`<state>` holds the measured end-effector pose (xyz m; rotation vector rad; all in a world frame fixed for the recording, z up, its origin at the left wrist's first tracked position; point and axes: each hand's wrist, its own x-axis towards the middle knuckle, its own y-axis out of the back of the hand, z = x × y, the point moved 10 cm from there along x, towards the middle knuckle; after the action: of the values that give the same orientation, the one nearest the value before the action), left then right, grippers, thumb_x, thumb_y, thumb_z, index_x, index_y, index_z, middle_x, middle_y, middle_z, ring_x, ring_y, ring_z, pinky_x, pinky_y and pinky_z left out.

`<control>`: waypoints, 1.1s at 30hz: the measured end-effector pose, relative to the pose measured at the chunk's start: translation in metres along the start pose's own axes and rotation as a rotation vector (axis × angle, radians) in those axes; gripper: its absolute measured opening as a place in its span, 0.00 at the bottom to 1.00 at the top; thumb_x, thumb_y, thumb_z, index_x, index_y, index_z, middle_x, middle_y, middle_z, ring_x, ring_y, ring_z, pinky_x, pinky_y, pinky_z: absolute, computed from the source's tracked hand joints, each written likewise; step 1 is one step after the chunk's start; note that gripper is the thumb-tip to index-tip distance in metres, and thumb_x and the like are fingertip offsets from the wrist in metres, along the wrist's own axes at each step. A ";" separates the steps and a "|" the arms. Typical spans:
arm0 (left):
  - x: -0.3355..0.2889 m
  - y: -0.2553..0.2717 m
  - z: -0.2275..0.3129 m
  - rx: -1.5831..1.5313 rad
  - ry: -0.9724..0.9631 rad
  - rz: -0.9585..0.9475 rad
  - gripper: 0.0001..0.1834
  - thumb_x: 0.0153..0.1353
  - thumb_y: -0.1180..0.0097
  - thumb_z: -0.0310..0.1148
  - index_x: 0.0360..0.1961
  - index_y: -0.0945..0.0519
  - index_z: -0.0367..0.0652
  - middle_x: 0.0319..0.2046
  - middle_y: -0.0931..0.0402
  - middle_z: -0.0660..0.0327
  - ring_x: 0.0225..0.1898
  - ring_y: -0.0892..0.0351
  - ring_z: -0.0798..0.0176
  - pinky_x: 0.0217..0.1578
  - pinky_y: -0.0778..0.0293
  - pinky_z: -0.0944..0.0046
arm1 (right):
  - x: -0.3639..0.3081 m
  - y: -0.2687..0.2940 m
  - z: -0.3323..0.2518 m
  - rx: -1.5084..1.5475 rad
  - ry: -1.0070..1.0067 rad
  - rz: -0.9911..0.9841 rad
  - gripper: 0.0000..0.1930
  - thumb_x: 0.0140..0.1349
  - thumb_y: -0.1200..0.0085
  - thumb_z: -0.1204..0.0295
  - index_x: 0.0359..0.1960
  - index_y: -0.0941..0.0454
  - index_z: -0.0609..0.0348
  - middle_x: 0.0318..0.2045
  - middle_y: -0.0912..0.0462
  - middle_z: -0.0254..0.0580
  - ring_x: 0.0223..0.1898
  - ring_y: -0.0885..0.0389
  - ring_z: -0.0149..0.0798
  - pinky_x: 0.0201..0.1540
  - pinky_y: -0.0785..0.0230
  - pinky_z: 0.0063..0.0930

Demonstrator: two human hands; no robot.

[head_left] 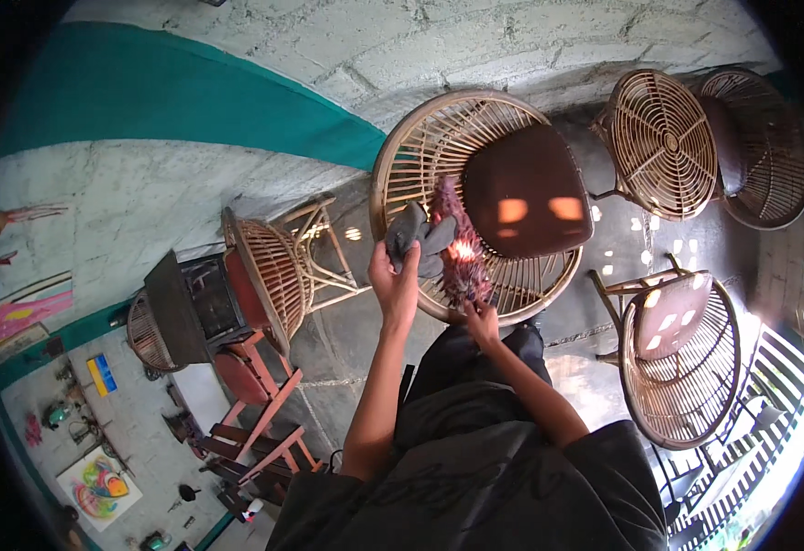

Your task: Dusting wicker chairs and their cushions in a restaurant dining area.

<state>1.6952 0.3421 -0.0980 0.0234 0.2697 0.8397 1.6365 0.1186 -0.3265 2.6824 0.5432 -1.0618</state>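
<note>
My left hand is closed around a bunched dark grey cloth, with folds sticking up past the fingers. Beside it, my right hand grips the lower end of a long, shaggy reddish-purple duster, whose tip points away from me. A patch of sunlight falls on the duster's middle, and the cloth touches or nearly touches its left side. Both are held over a round rattan chair with a brown seat cushion. My right fingers hide the duster's near end.
Behind the rattan chair runs a pale block wall with a green band. To the right stand a round rattan table and more rattan chairs. On the left are another rattan chair, a dark boxy object and reddish wooden furniture.
</note>
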 end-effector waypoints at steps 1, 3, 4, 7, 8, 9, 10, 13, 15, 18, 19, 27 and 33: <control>0.004 -0.009 -0.003 -0.003 0.003 -0.023 0.09 0.58 0.43 0.31 0.33 0.28 0.37 0.30 0.30 0.68 0.32 0.34 0.75 0.35 0.36 0.73 | 0.020 0.012 0.000 -0.069 0.122 0.130 0.15 0.60 0.47 0.60 0.26 0.29 0.60 0.11 0.34 0.31 0.09 0.37 0.27 0.09 0.44 0.25; 0.012 -0.004 -0.009 0.074 0.017 -0.036 0.10 0.58 0.42 0.31 0.34 0.28 0.36 0.30 0.30 0.67 0.32 0.34 0.75 0.36 0.36 0.72 | 0.036 0.000 0.012 0.021 -0.232 0.048 0.14 0.60 0.47 0.62 0.25 0.28 0.60 0.11 0.34 0.32 0.09 0.37 0.27 0.09 0.44 0.26; 0.015 -0.008 -0.007 0.015 -0.006 -0.032 0.11 0.58 0.42 0.32 0.34 0.28 0.36 0.30 0.30 0.67 0.32 0.34 0.74 0.36 0.35 0.72 | 0.041 0.001 0.004 0.114 -0.258 0.058 0.12 0.59 0.48 0.64 0.24 0.28 0.60 0.11 0.34 0.31 0.09 0.38 0.26 0.09 0.45 0.25; 0.023 -0.006 -0.012 0.024 0.033 -0.039 0.11 0.58 0.42 0.32 0.36 0.28 0.36 0.31 0.29 0.66 0.33 0.33 0.73 0.37 0.35 0.71 | 0.035 0.008 -0.053 -0.024 -0.173 -0.012 0.13 0.60 0.47 0.64 0.24 0.27 0.60 0.10 0.35 0.28 0.09 0.39 0.24 0.10 0.49 0.22; 0.025 -0.006 -0.012 0.020 0.037 -0.042 0.11 0.58 0.42 0.32 0.36 0.28 0.36 0.31 0.29 0.66 0.33 0.33 0.73 0.37 0.35 0.71 | 0.025 0.010 -0.072 0.008 -0.141 -0.052 0.13 0.60 0.47 0.63 0.24 0.27 0.60 0.11 0.35 0.27 0.09 0.40 0.23 0.10 0.49 0.22; 0.028 -0.008 -0.011 0.005 0.039 -0.050 0.11 0.58 0.42 0.32 0.36 0.28 0.36 0.33 0.29 0.65 0.35 0.32 0.73 0.38 0.34 0.70 | 0.017 0.011 -0.085 0.041 -0.105 -0.086 0.13 0.61 0.47 0.63 0.25 0.26 0.59 0.11 0.36 0.26 0.09 0.40 0.22 0.10 0.50 0.21; 0.031 -0.010 -0.010 -0.009 0.039 -0.059 0.12 0.58 0.42 0.31 0.37 0.28 0.36 0.34 0.28 0.64 0.36 0.31 0.72 0.39 0.34 0.70 | 0.010 0.008 -0.094 0.114 -0.026 -0.134 0.12 0.62 0.47 0.62 0.28 0.26 0.58 0.11 0.36 0.25 0.09 0.41 0.21 0.10 0.52 0.22; 0.041 -0.017 -0.011 -0.042 0.057 -0.061 0.12 0.58 0.42 0.30 0.39 0.28 0.36 0.37 0.27 0.63 0.38 0.30 0.71 0.42 0.34 0.69 | 0.000 0.011 -0.111 -0.013 0.216 -0.094 0.12 0.63 0.49 0.62 0.28 0.27 0.59 0.13 0.35 0.24 0.13 0.41 0.19 0.14 0.50 0.20; 0.049 -0.020 -0.011 -0.036 0.054 -0.068 0.12 0.58 0.43 0.30 0.40 0.28 0.36 0.37 0.27 0.63 0.38 0.29 0.70 0.42 0.34 0.69 | 0.007 0.008 -0.096 -0.007 0.142 -0.102 0.13 0.63 0.48 0.64 0.28 0.26 0.61 0.14 0.35 0.25 0.18 0.40 0.19 0.18 0.50 0.21; 0.058 -0.027 -0.013 -0.047 0.055 -0.056 0.11 0.58 0.43 0.28 0.39 0.28 0.36 0.36 0.26 0.63 0.38 0.29 0.70 0.42 0.34 0.69 | 0.027 0.011 -0.092 -0.107 0.230 0.029 0.16 0.61 0.48 0.63 0.36 0.25 0.68 0.14 0.32 0.41 0.18 0.37 0.28 0.22 0.42 0.30; 0.061 -0.032 -0.014 -0.045 0.052 -0.064 0.11 0.58 0.43 0.28 0.39 0.28 0.36 0.36 0.26 0.63 0.38 0.29 0.70 0.42 0.34 0.69 | 0.033 0.013 -0.095 -0.110 0.273 0.081 0.15 0.61 0.48 0.64 0.36 0.25 0.67 0.13 0.32 0.41 0.18 0.36 0.28 0.22 0.42 0.30; 0.079 -0.071 -0.025 0.036 0.086 -0.057 0.09 0.58 0.43 0.30 0.35 0.28 0.37 0.33 0.28 0.65 0.35 0.32 0.73 0.39 0.36 0.71 | 0.068 0.060 -0.104 -0.190 0.179 0.229 0.15 0.59 0.48 0.63 0.34 0.23 0.66 0.15 0.29 0.41 0.19 0.32 0.27 0.23 0.35 0.28; 0.078 -0.102 -0.043 -0.072 0.149 0.009 0.08 0.57 0.42 0.30 0.35 0.27 0.39 0.33 0.27 0.66 0.36 0.32 0.73 0.41 0.37 0.71 | 0.094 0.099 -0.156 -0.219 0.440 0.110 0.19 0.61 0.51 0.66 0.51 0.29 0.62 0.18 0.28 0.47 0.20 0.32 0.34 0.28 0.35 0.30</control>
<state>1.8093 0.3279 -0.1704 -0.1055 0.3790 0.8610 1.8359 0.1022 -0.2739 2.7090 0.5386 -0.3545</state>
